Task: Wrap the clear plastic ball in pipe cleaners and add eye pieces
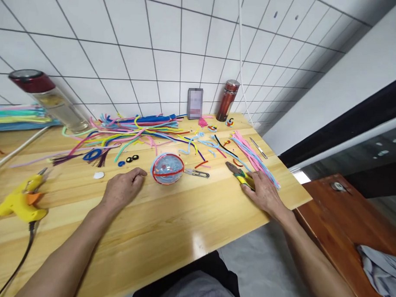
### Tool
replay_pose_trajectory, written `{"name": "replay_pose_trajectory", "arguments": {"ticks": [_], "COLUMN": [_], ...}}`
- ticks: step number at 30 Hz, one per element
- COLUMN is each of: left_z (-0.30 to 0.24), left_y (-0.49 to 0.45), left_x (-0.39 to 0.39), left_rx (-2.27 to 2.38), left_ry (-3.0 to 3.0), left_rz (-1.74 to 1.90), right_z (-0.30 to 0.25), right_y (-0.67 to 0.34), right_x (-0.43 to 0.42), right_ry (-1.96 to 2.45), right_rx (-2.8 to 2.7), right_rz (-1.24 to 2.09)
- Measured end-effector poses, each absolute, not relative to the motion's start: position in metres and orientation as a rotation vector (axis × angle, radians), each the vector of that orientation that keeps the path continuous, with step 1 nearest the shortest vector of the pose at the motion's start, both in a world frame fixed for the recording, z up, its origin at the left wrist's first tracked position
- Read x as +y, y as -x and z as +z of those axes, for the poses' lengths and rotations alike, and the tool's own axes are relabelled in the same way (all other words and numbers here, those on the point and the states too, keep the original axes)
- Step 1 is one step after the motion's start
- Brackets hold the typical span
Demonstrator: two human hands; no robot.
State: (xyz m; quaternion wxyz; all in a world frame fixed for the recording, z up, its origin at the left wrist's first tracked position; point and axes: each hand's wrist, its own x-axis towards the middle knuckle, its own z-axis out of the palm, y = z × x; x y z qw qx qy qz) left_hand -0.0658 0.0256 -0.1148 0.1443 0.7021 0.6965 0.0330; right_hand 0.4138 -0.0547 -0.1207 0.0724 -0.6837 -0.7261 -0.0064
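Note:
My right hand (263, 190) is wrapped round the yellow-and-green handles of a pair of pliers (240, 176), which lie on the table with their jaws pointing away to the left. My left hand (123, 189) rests on the tabletop with its fingers curled in, and nothing shows in it. Just right of it sits a clear round plastic bowl or ball (168, 168), with red and light blue pipe cleaners around it. A pair of thread snips (199, 173) lies beside the bowl. Pink and blue pipe cleaners (254, 157) are bundled beyond my right hand.
Loose pipe cleaners (143, 129) spread along the back of the wooden table (169, 225). A yellow glue gun (24, 198) lies left, its cord trailing forward. A glass bottle (61, 107), a phone (195, 104) and a red flask (228, 101) stand near the tiled wall.

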Motion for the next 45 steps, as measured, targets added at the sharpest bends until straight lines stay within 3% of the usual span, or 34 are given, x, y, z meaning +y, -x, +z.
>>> {"name": "replay_pose_trajectory", "arguments": {"ticks": [5,12,23,30,37,45], "left_z": [-0.114,-0.115,-0.117,-0.117,-0.112,-0.114], "left_y": [0.064,0.064,0.066,0.064,0.062,0.062], "left_x": [0.025,0.026,0.026,0.028,0.027,0.027], "left_rx": [2.014,2.003,1.978,1.986,1.964,1.946], "left_ry": [-2.015,-2.014,-2.031,-2.030,-2.029,-2.037], "left_rz": [0.127,0.148,0.158,0.146,0.133,0.161], "right_z": [-0.115,-0.082,-0.098,-0.102,-0.119,-0.131], "right_y": [-0.409,-0.356,-0.333,-0.338,-0.275,-0.288], "right_x": [-0.033,0.030,0.162,0.174,0.173,0.187], "right_ry": [2.216,1.824,2.047,2.006,1.218,1.324], "right_rx": [-2.168,-2.328,-2.271,-2.193,-2.556,-2.626], "right_rz": [-0.100,-0.022,-0.104,-0.203,0.077,-0.004]}}
